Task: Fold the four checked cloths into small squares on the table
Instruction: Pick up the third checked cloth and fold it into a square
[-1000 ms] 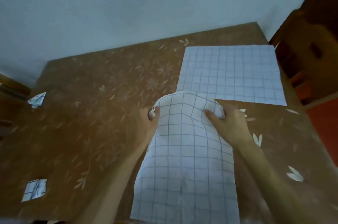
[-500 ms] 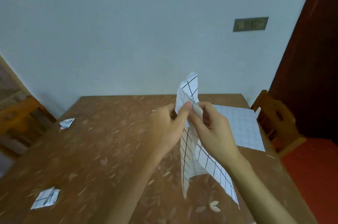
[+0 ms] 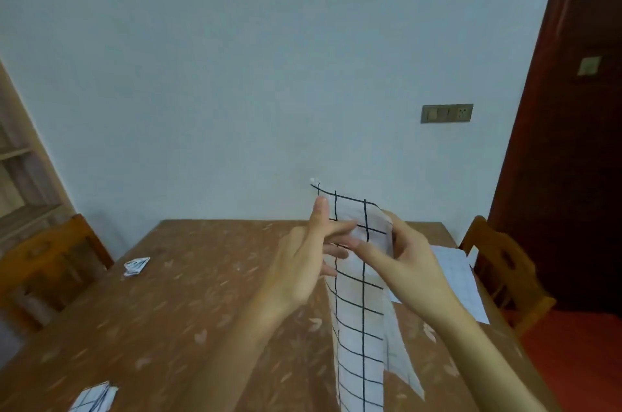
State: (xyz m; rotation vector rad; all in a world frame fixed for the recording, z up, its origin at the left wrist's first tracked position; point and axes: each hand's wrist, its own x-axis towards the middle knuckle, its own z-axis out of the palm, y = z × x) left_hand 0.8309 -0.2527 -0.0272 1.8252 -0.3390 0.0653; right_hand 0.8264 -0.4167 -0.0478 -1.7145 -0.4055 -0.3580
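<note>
Cloth (image 3: pixel 358 310) in a long strip hangs above the worktop (image 3: pixel 202 294), raised probably to match edges; right hand (image 3: pixel 410 263) grip pinches its top; left hand (image 3: pixel 303 263) lies straight-fingered against it, grip uncertain; flat cloth (image 3: pixel 461 280) waits on the worktop's right side.

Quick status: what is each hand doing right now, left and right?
Left hand: open, straight fingers against the white black-checked cloth strip.
Right hand: closed, gripping that cloth near its top.
</note>
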